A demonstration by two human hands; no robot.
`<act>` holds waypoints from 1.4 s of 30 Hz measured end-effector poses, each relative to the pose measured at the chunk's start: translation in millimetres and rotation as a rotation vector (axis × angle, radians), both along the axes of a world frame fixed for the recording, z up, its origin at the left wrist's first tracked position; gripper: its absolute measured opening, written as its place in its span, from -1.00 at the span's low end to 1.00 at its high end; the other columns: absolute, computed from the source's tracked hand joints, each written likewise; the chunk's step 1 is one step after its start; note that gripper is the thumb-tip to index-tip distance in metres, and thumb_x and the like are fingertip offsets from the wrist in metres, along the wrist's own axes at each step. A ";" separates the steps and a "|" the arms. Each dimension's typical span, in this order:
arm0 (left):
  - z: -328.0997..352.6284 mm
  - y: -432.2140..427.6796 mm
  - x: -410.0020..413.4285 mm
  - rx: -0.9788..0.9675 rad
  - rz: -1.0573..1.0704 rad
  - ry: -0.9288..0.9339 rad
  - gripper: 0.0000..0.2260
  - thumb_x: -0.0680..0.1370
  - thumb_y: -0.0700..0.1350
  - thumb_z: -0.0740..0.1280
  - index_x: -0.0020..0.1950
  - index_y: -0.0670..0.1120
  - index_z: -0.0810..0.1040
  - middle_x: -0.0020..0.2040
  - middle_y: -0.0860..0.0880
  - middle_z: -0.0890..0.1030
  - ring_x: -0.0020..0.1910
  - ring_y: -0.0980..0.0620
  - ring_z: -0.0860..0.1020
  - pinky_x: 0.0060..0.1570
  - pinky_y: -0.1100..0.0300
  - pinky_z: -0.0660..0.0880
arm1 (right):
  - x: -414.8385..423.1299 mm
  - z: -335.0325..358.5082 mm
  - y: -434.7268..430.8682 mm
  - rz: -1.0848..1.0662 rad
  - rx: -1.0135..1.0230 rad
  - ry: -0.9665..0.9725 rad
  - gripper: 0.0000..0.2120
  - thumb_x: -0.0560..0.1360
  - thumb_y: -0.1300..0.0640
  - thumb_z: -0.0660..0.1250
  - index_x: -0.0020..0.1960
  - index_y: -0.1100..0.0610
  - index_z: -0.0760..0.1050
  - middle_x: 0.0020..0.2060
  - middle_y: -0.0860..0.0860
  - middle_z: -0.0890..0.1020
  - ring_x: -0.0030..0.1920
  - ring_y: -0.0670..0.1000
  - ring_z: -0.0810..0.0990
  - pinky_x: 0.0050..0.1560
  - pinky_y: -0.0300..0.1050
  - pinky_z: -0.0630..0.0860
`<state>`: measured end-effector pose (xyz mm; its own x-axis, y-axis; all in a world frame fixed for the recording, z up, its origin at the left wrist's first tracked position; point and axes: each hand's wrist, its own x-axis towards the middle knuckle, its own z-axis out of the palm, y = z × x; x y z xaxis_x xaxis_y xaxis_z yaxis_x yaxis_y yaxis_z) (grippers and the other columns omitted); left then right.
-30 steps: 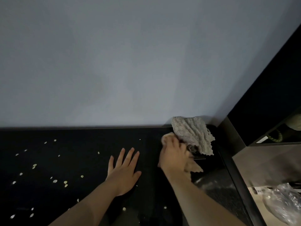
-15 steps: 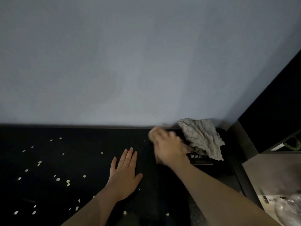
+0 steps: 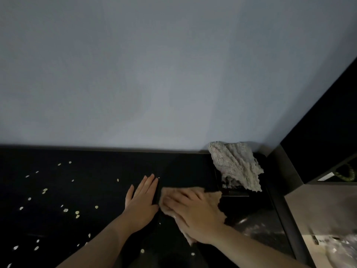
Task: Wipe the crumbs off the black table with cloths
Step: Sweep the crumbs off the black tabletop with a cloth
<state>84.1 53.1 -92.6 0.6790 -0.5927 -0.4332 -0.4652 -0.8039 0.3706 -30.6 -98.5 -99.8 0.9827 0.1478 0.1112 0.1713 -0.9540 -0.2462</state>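
Right hand [image 3: 193, 211] is pressing the beige cloth [image 3: 214, 198] flat on the black table [image 3: 96, 171], fingers extended, not curled. Half a second ago it was working at the rear wall [image 3: 173, 74], close to the grey cloth [image 3: 235, 165] draped over a dark box [image 3: 233, 188]. It is now lying just beside the left hand [image 3: 142, 200], which is resting palm-down with fingers together. Crumbs [image 3: 77, 212] are lying scattered to the left, untouched. Judgement: the wipe is advancing leftward, and most of the clearing is still outstanding.
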 end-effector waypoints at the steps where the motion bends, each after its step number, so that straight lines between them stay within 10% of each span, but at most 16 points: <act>1: 0.4 0.1 -0.4 0.015 -0.009 -0.010 -0.33 0.61 -0.04 0.17 0.55 0.01 -0.21 0.54 0.08 -0.27 0.49 0.14 -0.30 0.44 0.00 -0.34 | -3.0 -0.9 -13.6 -0.002 -0.069 0.016 -0.64 0.50 -0.03 0.13 0.29 -0.16 0.37 0.24 -0.21 0.49 0.24 -0.07 0.41 0.18 -0.13 0.15; 6: 2.2 -3.7 -5.5 0.023 0.018 -0.037 -0.36 0.62 -0.02 0.14 0.55 0.02 -0.20 0.55 0.07 -0.25 0.50 0.10 -0.29 0.45 -0.04 -0.31 | 18.8 7.0 -36.5 -0.656 0.008 0.108 -0.60 0.62 0.01 0.04 0.44 -0.16 0.15 0.45 -0.18 0.20 0.36 0.03 0.21 0.31 0.03 0.11; 11: 6.7 -7.5 -22.1 0.095 -0.009 -0.089 -0.42 0.65 0.02 0.06 0.55 0.04 -0.21 0.55 0.04 -0.26 0.51 0.00 -0.29 0.46 -0.11 -0.24 | -61.0 7.7 0.7 -0.074 -0.056 0.039 -0.65 0.44 -0.10 0.13 0.23 -0.19 0.38 0.15 -0.25 0.51 0.08 -0.10 0.47 0.09 -0.13 0.37; 16: 12.1 -0.6 -51.9 0.148 -0.073 -0.109 -0.46 0.66 0.03 0.02 0.55 0.08 -0.22 0.55 0.04 -0.26 0.52 -0.06 -0.29 0.47 -0.14 -0.21 | -80.7 4.1 -57.4 -0.737 0.062 0.081 -0.58 0.52 -0.08 0.02 0.32 -0.13 0.44 0.29 -0.18 0.48 0.17 0.09 0.49 0.11 0.05 0.36; 22: 18.9 -13.1 -77.5 0.172 -0.128 -0.083 -0.48 0.66 0.05 0.01 0.55 0.10 -0.17 0.56 0.04 -0.24 0.52 -0.12 -0.27 0.46 -0.19 -0.17 | -126.9 1.0 -8.5 -0.230 -0.077 0.045 -0.62 0.39 -0.12 0.11 0.21 -0.28 0.34 0.14 -0.32 0.50 0.02 -0.13 0.43 -0.09 -0.19 0.48; 28: 15.8 -24.6 -112.5 0.211 -0.201 -0.093 -0.49 0.66 0.08 -0.04 0.55 0.09 -0.20 0.55 0.05 -0.25 0.52 -0.11 -0.28 0.46 -0.17 -0.18 | -131.8 1.2 -69.9 -1.047 0.041 0.118 -0.57 0.61 -0.05 -0.05 0.47 -0.13 0.18 0.47 -0.10 0.22 0.30 0.09 0.33 0.26 0.08 0.26; 31: 14.5 -24.7 -114.5 0.219 -0.192 -0.111 -0.48 0.66 0.08 -0.04 0.54 0.09 -0.23 0.55 0.04 -0.27 0.51 -0.11 -0.29 0.46 -0.16 -0.18 | -130.6 -2.7 -12.9 -0.657 0.049 0.007 -0.61 0.43 -0.08 0.08 0.20 -0.13 0.49 0.20 -0.07 0.54 -0.07 0.04 0.54 -0.11 0.04 0.47; 34: 12.2 -20.9 -115.9 0.216 -0.206 -0.140 -0.48 0.66 0.08 -0.04 0.53 0.10 -0.25 0.55 0.04 -0.28 0.51 -0.09 -0.30 0.47 -0.13 -0.19 | -152.6 -3.2 -15.4 -0.257 -0.106 0.032 -0.60 0.40 -0.09 0.12 0.23 -0.19 0.40 0.18 -0.18 0.50 0.01 -0.04 0.48 -0.02 -0.07 0.38; 39: 8.4 -19.0 -123.4 0.224 -0.182 -0.197 -0.49 0.67 0.08 -0.08 0.53 0.08 -0.29 0.55 0.03 -0.28 0.51 -0.09 -0.30 0.47 -0.11 -0.19 | -157.8 -1.8 -81.4 -1.024 0.046 0.049 -0.54 0.61 -0.03 -0.04 0.50 -0.12 0.08 0.50 -0.12 0.13 0.44 0.03 0.16 0.36 0.04 0.14; 42: 7.6 -21.1 -127.9 0.216 -0.165 -0.215 -0.49 0.66 0.08 -0.08 0.53 0.07 -0.28 0.55 0.02 -0.27 0.52 -0.09 -0.28 0.49 -0.10 -0.17 | -158.1 -4.4 -31.9 -0.708 0.099 -0.034 -0.58 0.43 -0.02 0.14 0.28 -0.14 0.41 0.23 -0.11 0.52 0.22 -0.02 0.51 0.16 -0.02 0.42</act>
<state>-43.8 32.0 -85.0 0.6710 -0.6122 -0.4184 -0.6443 -0.7606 0.0796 -188.6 -130.4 -104.2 0.8347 -0.5368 0.1234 -0.4716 -0.8123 -0.3433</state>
